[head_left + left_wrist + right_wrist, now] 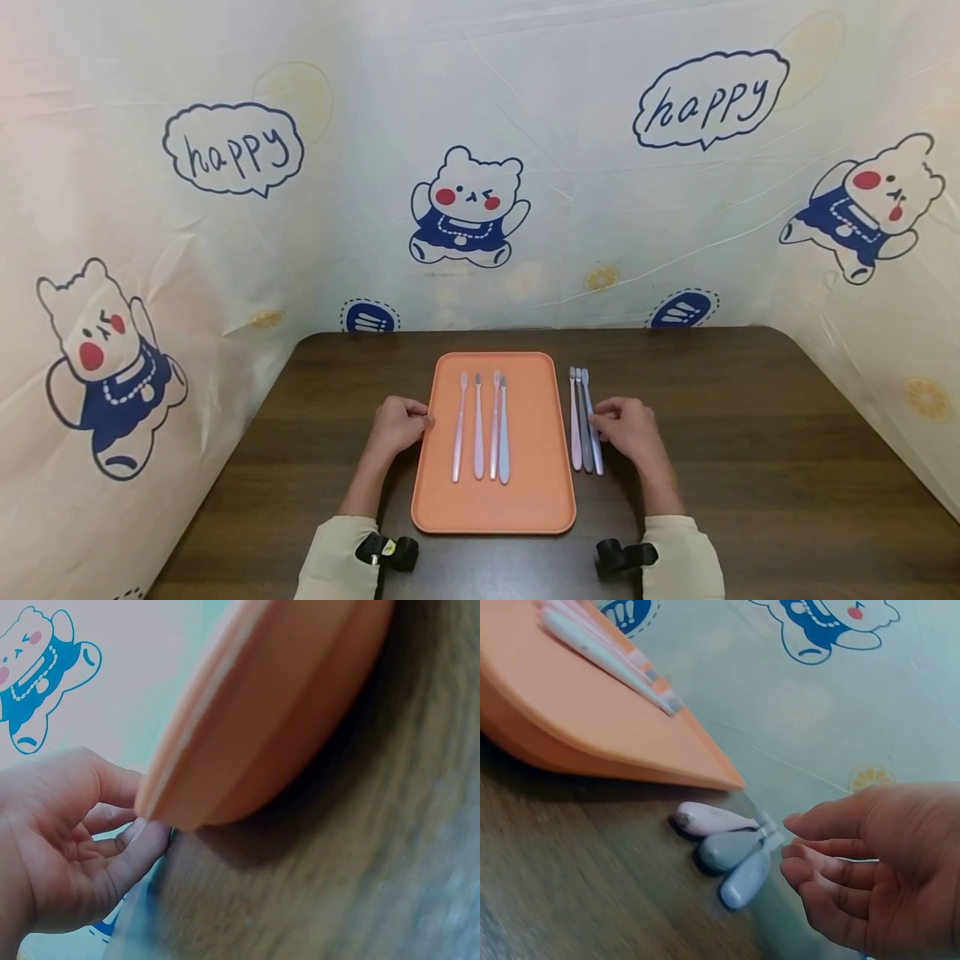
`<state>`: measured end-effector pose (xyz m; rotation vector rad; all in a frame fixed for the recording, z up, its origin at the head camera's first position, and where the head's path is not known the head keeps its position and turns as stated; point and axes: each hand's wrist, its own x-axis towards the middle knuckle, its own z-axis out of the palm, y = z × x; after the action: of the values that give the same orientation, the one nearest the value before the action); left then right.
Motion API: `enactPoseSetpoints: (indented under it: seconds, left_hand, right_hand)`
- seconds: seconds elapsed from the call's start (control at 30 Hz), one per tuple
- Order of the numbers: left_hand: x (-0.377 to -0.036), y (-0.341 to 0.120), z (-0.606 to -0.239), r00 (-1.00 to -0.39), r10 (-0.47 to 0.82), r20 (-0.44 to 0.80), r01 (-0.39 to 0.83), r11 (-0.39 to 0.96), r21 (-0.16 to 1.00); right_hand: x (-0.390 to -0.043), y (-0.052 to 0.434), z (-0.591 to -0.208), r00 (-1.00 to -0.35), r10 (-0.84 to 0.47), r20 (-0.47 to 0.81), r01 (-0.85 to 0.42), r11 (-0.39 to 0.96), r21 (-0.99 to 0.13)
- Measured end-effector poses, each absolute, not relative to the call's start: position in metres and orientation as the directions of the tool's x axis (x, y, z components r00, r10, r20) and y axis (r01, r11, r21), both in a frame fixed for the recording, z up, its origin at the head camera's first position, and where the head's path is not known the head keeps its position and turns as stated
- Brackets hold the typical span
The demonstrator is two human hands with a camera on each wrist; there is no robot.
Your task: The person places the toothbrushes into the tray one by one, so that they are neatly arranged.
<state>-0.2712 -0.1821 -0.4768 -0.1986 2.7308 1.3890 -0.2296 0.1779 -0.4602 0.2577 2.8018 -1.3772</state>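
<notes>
An orange tray (536, 433) lies flat mid-table with several toothbrushes (478, 425) side by side on it. Three more toothbrushes (583, 425), pink, grey and blue, lie on the wood just right of the tray. My left hand (396, 425) is at the tray's left rim. In the left wrist view that hand (67, 840) has its thumb over the tray's (300, 697) rim and a curled finger under it. My right hand (633, 433) rests beside the loose brushes. In the right wrist view its (870, 870) loosely curled fingertips sit just short of the brush ends (727, 851), gripping nothing.
The dark wooden table (750, 458) has rounded far corners. A cream sheet (525, 125) printed with bears and "happy" bubbles walls it in at the back and on both sides. Bare wood stretches to the right of the brushes and to the left of my left hand.
</notes>
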Motion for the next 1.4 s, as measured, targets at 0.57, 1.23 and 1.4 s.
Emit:
enactPoseSetpoints:
  seconds: [0.57,1.23,1.4]
  left_hand:
    - [-0.271,-0.182,-0.477,-0.99,-0.089,-0.108,-0.14,0.599,0.788]
    - [-0.273,-0.184,-0.479,-0.99,-0.078,-0.119,-0.142,0.585,0.798]
    - [-0.273,-0.185,-0.478,-0.992,-0.071,-0.108,-0.129,0.58,0.804]
  right_hand:
    - [-0.227,0.18,-0.464,-0.975,0.14,-0.173,0.222,0.644,-0.732]
    - [-0.22,0.174,-0.464,-0.963,0.203,-0.177,0.267,0.629,-0.73]
    - [-0.22,0.172,-0.463,-0.962,0.209,-0.176,0.27,0.635,-0.724]
